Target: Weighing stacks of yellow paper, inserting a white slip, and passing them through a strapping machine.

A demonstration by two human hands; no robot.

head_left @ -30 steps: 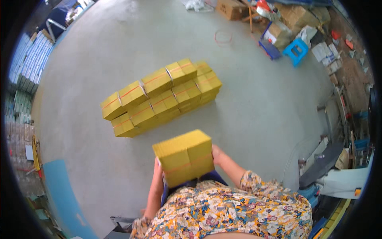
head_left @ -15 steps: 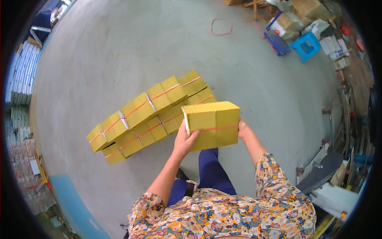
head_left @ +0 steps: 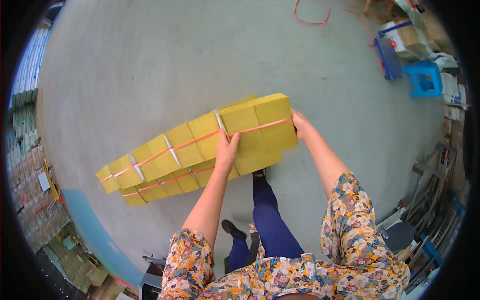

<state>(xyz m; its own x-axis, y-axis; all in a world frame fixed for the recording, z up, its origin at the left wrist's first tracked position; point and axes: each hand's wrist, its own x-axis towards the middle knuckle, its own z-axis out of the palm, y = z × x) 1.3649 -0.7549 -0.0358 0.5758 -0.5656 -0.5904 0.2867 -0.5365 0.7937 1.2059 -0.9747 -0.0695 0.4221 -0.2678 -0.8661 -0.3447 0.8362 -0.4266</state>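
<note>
I grip a strapped bundle of stacked yellow cardboard pieces [head_left: 267, 112] at its two ends. My left hand [head_left: 227, 150] is closed on its left end, thumb and fingers around the edge. At the right end, my right hand [head_left: 298, 124] presses on the side, its fingers partly hidden. The bundle sits against the right end of a row of similar yellow bundles [head_left: 187, 142], with white paper showing in the gaps. Another yellow row [head_left: 175, 184] lies underneath, on the near side. Orange straps run along the rows. Whether the held bundle rests on that lower row, I cannot tell.
Grey floor [head_left: 170, 65] surrounds the rows. At the far right stand a blue stool [head_left: 424, 79], a blue trolley [head_left: 389, 57] and boxes [head_left: 407, 39]. Pale stacked sheets [head_left: 27, 70] line the left edge. An orange strap [head_left: 311, 20] lies on the floor.
Both hands have carried the yellow bundle forward to the right end of the upper row. My body has stepped closer, and the view has shifted.
</note>
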